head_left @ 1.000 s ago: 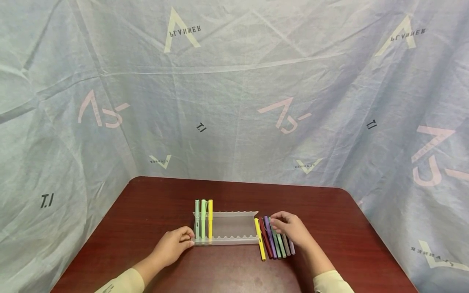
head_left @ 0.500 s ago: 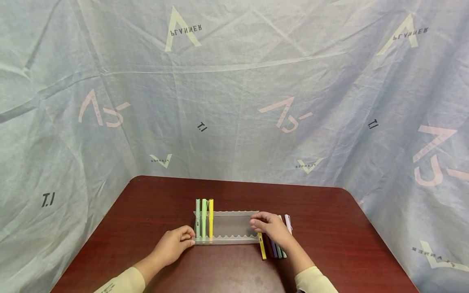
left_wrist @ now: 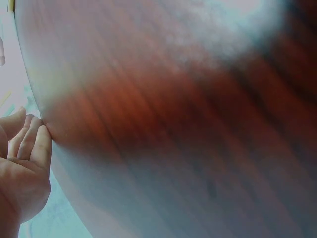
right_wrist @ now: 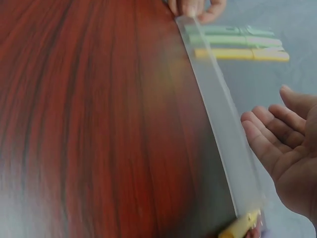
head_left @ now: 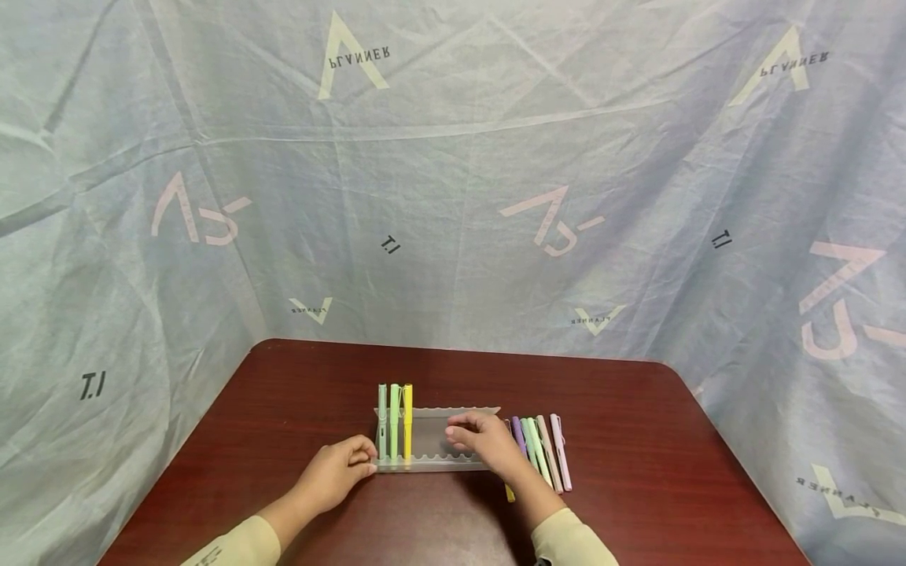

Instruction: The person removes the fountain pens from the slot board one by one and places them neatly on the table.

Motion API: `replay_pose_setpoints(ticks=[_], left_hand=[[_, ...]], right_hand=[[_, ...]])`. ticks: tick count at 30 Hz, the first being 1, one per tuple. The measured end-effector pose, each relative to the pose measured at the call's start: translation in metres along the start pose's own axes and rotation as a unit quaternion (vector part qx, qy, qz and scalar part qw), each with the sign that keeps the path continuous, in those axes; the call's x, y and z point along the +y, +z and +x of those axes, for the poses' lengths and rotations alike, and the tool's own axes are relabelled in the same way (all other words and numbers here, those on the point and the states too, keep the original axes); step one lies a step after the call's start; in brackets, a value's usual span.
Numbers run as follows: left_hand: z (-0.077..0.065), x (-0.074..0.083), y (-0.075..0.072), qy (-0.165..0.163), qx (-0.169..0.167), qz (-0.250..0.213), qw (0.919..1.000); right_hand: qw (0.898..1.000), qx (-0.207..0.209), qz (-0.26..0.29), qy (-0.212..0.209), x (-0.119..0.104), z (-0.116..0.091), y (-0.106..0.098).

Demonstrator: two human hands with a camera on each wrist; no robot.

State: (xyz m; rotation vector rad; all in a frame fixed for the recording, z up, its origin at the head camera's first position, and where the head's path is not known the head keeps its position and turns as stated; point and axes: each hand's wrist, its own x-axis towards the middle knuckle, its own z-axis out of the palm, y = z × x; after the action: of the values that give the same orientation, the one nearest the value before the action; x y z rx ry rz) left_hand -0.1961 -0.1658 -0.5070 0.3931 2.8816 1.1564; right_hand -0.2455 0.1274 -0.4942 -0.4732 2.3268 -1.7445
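- Your left hand (head_left: 343, 472) pinches the near left corner of a translucent, scalloped tray (head_left: 439, 466), which sits on the dark red table (head_left: 304, 385), in from its far edge.
- Your right hand (head_left: 484, 440) hangs above the tray's right half, empty, its fingers relaxed and slightly bent.
- Near the tray's left edge, a grey-green pen (head_left: 382, 432), a light green pen (head_left: 394, 420) and a yellow pen (head_left: 407, 420) lie across it, side by side.
- Beyond the tray's right edge, a purple pen (head_left: 520, 435), two mint pens (head_left: 542, 460), a tan pen (head_left: 550, 456) and a lilac pen (head_left: 561, 452) line the table; a second yellow pen (head_left: 510, 494) shows only its near end.
- Printed cloth (head_left: 453, 157) hangs behind the table's far edge.
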Motion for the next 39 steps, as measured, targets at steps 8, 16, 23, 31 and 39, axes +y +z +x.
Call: replay_pose_setpoints(ticks=[8, 16, 23, 31, 39], left_hand=[[-0.001, 0.001, 0.000, 0.000, -0.003, -0.003, 1.0000], [0.000, 0.001, 0.000, 0.003, 0.001, -0.008, 1.0000], [0.000, 0.000, 0.000, 0.007, 0.006, 0.002, 1.0000], [0.001, 0.000, 0.000, 0.009, 0.002, -0.002, 1.0000], [0.001, 0.000, -0.001, 0.006, 0.012, 0.005, 0.9999]], right_hand=[[0.999, -0.003, -0.050, 0.002, -0.006, 0.013, 0.032], [0.997, 0.028, -0.076, 0.000, -0.008, 0.025, 0.059], [0.991, 0.057, -0.119, 0.007, -0.011, 0.029, 0.070], [0.986, 0.068, -0.151, 0.000, -0.013, 0.030, 0.072], [0.993, 0.064, -0.095, -0.027, -0.027, 0.030, 0.068]])
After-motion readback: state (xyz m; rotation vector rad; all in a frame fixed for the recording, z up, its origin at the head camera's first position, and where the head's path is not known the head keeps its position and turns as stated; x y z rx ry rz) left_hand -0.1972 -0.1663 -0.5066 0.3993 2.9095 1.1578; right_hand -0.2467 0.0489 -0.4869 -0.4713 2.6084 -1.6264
